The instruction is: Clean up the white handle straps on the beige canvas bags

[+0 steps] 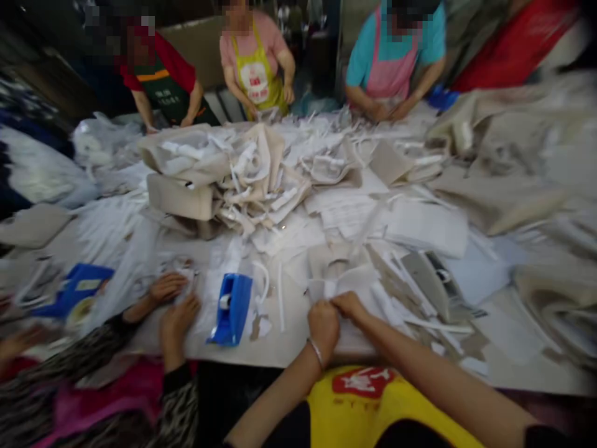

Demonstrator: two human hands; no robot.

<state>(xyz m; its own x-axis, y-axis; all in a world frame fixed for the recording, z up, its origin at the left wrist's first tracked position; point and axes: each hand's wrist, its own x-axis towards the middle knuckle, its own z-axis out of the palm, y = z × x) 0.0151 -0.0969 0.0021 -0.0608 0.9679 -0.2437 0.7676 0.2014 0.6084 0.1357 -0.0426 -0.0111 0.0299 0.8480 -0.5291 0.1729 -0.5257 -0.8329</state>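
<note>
My left hand [324, 323], with a bracelet at the wrist, is closed in a fist near the table's front edge. Beside it, touching or nearly so, my right hand [352, 306] is closed in a pinch. Both grip the near side of a thin beige and white sheet-like piece [321, 264]; blur hides its exact kind. A blue tape dispenser [236, 308] stands to the left of my hands. To their right lies a grey tape dispenser [436, 283] among white strips and scraps.
Folded beige pieces [181, 196] with white strips are heaped mid-table. White sheets [426, 227] lie to the right. At my left, a co-worker's hands [175, 311] work near another blue dispenser [81, 286]. Several people stand across the table.
</note>
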